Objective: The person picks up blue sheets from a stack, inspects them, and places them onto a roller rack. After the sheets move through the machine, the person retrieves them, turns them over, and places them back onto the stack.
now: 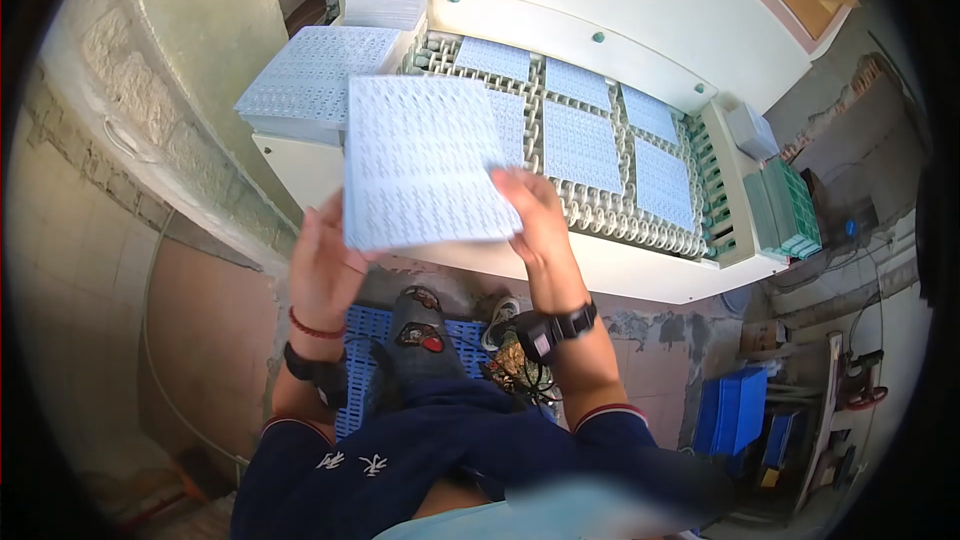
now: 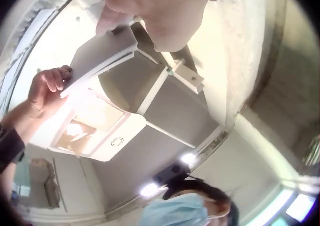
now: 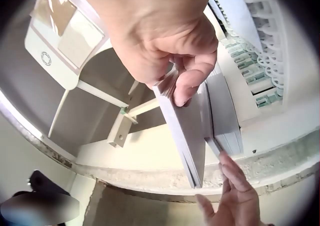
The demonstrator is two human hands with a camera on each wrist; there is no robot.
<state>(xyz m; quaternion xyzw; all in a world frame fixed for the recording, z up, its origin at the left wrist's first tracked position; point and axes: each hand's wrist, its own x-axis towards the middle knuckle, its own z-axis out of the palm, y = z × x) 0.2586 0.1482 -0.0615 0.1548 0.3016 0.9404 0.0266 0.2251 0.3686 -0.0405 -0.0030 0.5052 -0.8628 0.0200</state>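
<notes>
A stack of thin white panels (image 1: 425,155), printed with rows of small repeating marks, is held up in front of the machine. My right hand (image 1: 540,215) grips its right edge, thumb on the top face; the right wrist view shows the fingers (image 3: 192,81) curled round the layered edge. At the lower left corner, my left hand (image 1: 325,260) has its fingers extended beside the stack. Seen in the right wrist view, the left fingertips (image 3: 230,168) are straight, close to the stack's far end.
Similar panels (image 1: 580,145) lie in rows on the roller conveyor (image 1: 600,222). A larger pile (image 1: 310,75) stands on the machine's left end, with tall stacks (image 1: 385,0) behind it. Green racks (image 1: 790,205) sit at the right end. A blue crate (image 1: 730,410) is at lower right.
</notes>
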